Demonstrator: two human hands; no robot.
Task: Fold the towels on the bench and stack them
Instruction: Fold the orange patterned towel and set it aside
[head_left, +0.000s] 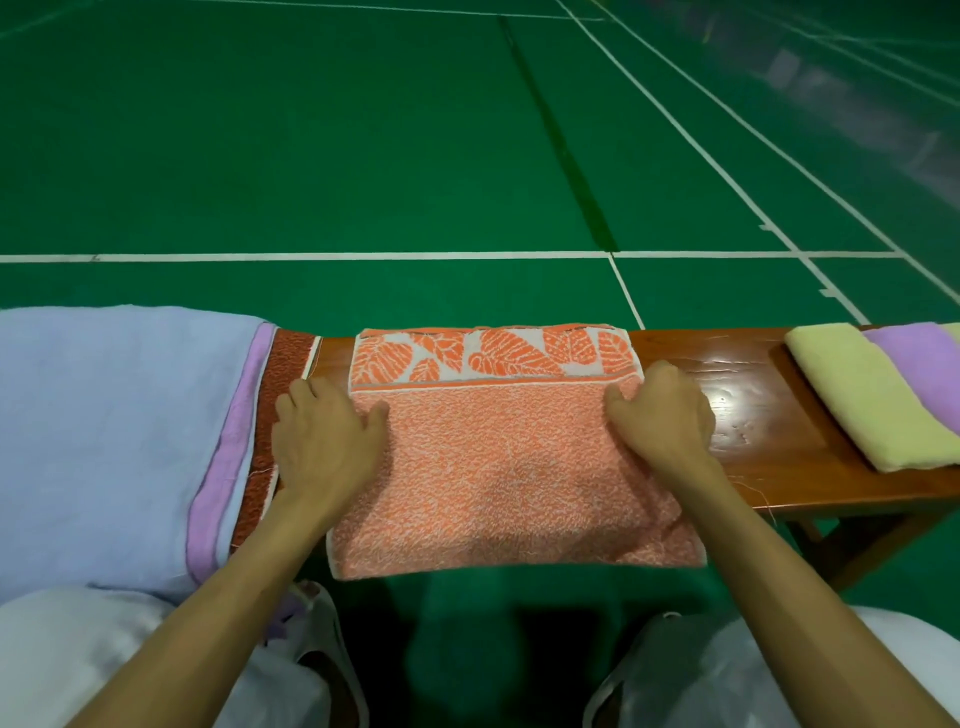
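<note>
An orange towel (509, 467) with a leaf-patterned border lies folded across the middle of the wooden bench (737, 374), its near edge hanging over the front. The left grip (327, 436) pinches its left edge and the right grip (662, 410) curls round its right edge. A pale blue towel (114, 415) lies spread at the left, and a folded yellow towel (867, 400) sits at the right.

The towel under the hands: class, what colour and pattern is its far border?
On the orange towel, the far border shows orange leaves on off-white; head view.
</note>
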